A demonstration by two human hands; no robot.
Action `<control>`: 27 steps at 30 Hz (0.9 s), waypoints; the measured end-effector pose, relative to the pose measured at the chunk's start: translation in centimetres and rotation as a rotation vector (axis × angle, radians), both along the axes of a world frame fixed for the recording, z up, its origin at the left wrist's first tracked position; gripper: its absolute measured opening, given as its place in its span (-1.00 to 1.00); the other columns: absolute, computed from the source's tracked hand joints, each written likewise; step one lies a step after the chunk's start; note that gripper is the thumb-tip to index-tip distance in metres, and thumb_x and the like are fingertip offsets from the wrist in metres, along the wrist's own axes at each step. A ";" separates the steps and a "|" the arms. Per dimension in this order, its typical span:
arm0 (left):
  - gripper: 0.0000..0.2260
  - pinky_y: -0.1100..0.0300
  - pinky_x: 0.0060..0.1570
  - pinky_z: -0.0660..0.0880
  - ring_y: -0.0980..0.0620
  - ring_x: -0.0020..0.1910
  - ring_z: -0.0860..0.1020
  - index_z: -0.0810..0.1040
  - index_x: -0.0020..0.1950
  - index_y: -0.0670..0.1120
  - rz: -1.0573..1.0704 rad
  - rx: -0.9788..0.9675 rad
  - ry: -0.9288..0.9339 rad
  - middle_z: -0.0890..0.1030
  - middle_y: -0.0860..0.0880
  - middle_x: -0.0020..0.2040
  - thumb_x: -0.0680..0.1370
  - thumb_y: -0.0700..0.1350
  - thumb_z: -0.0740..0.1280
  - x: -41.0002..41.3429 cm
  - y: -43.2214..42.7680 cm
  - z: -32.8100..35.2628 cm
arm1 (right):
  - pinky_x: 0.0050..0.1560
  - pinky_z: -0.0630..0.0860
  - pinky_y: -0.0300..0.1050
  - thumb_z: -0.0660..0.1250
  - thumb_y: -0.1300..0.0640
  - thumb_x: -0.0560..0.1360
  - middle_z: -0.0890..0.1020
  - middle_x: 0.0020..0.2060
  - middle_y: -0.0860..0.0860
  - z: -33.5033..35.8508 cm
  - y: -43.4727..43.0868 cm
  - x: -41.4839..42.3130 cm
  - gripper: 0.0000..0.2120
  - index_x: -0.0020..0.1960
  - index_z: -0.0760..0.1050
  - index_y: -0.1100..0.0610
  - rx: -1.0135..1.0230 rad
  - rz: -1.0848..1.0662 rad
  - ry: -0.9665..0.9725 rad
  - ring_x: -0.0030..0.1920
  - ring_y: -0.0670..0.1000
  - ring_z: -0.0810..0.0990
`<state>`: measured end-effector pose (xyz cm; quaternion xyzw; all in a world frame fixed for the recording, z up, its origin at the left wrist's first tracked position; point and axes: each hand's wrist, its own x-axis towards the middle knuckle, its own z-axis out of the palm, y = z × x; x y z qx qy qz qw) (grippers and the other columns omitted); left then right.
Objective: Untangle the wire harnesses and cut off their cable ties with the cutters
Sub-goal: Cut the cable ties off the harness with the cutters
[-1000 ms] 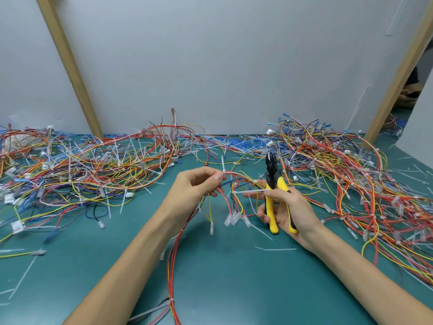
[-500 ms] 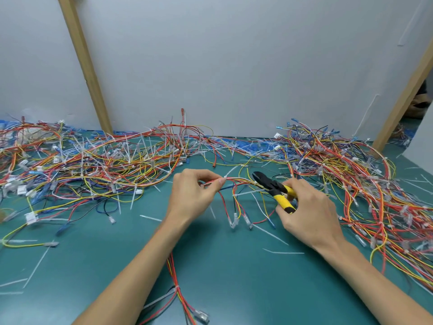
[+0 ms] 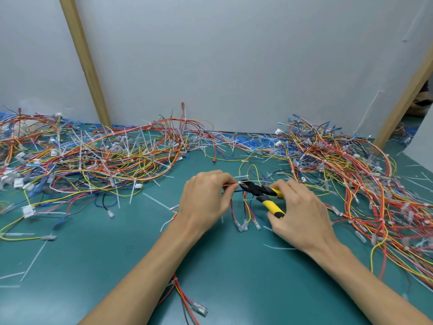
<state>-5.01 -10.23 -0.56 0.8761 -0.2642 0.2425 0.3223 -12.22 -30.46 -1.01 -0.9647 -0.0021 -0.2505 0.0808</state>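
Over the green surface, centre: left hand pinches wire harness, right hand grips yellow cutters, black tips at cable tie; tangled piles either side

A teal green work mat covers the table, a plain white wall panel rises along its far edge, and against that panel lean a slanted light wooden batten at the far left and a second wooden batten at the far right.
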 end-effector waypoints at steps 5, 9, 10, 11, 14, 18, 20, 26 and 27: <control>-0.93 0.03 -0.20 0.56 -0.02 -0.15 0.64 0.70 -0.07 0.04 -0.003 0.042 -0.032 0.68 0.10 -0.17 0.54 -0.02 0.43 -0.2 -0.1 0.1 | -0.23 0.36 -0.08 0.47 0.03 0.33 0.56 -0.15 -0.07 -0.4 0.1 0.1 -0.65 0.07 0.47 -0.02 0.027 0.014 -0.013 -0.10 0.13 0.53; -0.94 0.05 -0.20 0.54 -0.03 -0.14 0.64 0.70 -0.06 0.04 -0.006 0.057 -0.033 0.69 0.09 -0.16 0.54 -0.03 0.43 -0.3 -0.1 0.2 | -0.28 0.34 -0.08 0.46 0.03 0.35 0.57 -0.19 -0.09 -0.6 0.1 0.1 -0.71 0.03 0.47 -0.04 0.029 0.012 -0.006 -0.13 0.11 0.53; -0.93 0.05 -0.19 0.54 -0.02 -0.13 0.64 0.70 -0.05 0.04 -0.008 0.063 -0.030 0.69 0.10 -0.16 0.55 -0.03 0.42 -0.3 0.0 0.2 | -0.28 0.36 -0.07 0.45 0.03 0.36 0.58 -0.19 -0.09 -0.5 0.1 0.1 -0.73 0.03 0.49 -0.04 0.018 0.007 -0.002 -0.13 0.12 0.54; -0.92 0.04 -0.17 0.54 -0.02 -0.12 0.63 0.70 -0.04 0.05 -0.011 0.070 -0.026 0.68 0.09 -0.15 0.56 -0.02 0.41 -0.3 0.0 0.2 | -0.27 0.38 -0.06 0.45 0.02 0.38 0.59 -0.18 -0.09 -0.5 0.1 0.1 -0.74 0.03 0.50 -0.04 0.008 0.004 0.004 -0.11 0.12 0.55; -0.88 0.03 -0.17 0.53 -0.04 -0.10 0.63 0.70 0.00 0.06 -0.018 0.117 -0.028 0.68 0.08 -0.12 0.59 0.01 0.36 -0.3 0.1 0.2 | -0.25 0.42 -0.05 0.42 -0.12 0.47 0.59 -0.17 -0.11 -0.2 -0.1 0.1 -0.77 0.06 0.52 -0.06 -0.007 0.013 0.025 -0.07 0.09 0.56; -0.86 0.04 -0.19 0.52 -0.06 -0.11 0.62 0.69 0.01 0.07 -0.012 0.146 -0.039 0.67 0.08 -0.11 0.60 0.04 0.34 -0.1 0.3 0.0 | -0.20 0.28 -0.09 0.33 -0.40 0.40 0.59 -0.11 -0.14 0.3 -0.5 0.3 -0.51 0.19 0.54 -0.13 0.023 0.056 0.133 0.02 0.04 0.54; -0.87 0.07 -0.21 0.51 -0.06 -0.11 0.62 0.70 -0.01 0.06 -0.009 0.130 -0.038 0.68 0.08 -0.13 0.59 0.03 0.36 -0.1 0.3 0.0 | -0.16 0.32 -0.07 0.22 -0.46 0.36 0.62 -0.04 -0.15 0.6 -0.8 0.3 -0.41 0.25 0.52 -0.15 0.036 0.076 0.180 0.07 0.02 0.53; -0.90 0.07 -0.23 0.49 -0.05 -0.14 0.60 0.71 -0.06 0.05 -0.010 0.057 0.021 0.67 0.06 -0.19 0.56 -0.01 0.40 0.1 0.5 -0.1 | -0.30 0.40 -0.04 0.12 -0.51 0.42 0.47 -0.34 -0.11 0.5 0.0 -0.2 -0.46 -0.12 0.42 -0.03 -0.023 0.062 0.075 -0.26 0.07 0.47; -0.91 0.07 -0.23 0.49 -0.06 -0.14 0.60 0.71 -0.06 0.06 -0.019 0.061 0.024 0.67 0.06 -0.20 0.56 -0.01 0.40 0.2 0.6 -0.1 | -0.31 0.40 -0.03 0.14 -0.51 0.42 0.44 -0.38 -0.11 0.4 0.1 -0.3 -0.48 -0.16 0.39 -0.04 -0.004 0.068 0.077 -0.29 0.07 0.44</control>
